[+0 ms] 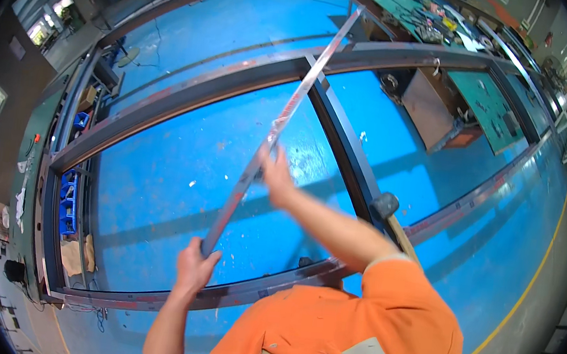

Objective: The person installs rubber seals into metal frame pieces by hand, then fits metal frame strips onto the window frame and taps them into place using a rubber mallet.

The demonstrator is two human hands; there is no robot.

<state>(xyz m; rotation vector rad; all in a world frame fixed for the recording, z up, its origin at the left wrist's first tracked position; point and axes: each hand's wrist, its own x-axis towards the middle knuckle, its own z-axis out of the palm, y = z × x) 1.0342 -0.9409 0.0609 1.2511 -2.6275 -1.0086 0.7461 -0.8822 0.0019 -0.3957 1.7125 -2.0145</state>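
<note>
A long, narrow metal strip (295,101) with reddish marks runs slantwise across a large dark metal frame (188,94). Its near end sits in my left hand (194,270), whose fingers are closed around it by the frame's near bar. Farther up the strip, my right hand (277,178) grips it from the right side, slightly blurred by motion. The strip's far end reaches past the frame's far bar. A mallet with a black head (385,205) and a wooden handle rests by the frame's middle crossbar (346,139), close to my right forearm.
Under the frame lies a blue floor (158,184). Green-topped workbenches (484,105) covered with tools stand at the far right and back. Blue bins (68,206) and a green bench (38,144) line the left side. A yellow floor line (528,282) curves along the right.
</note>
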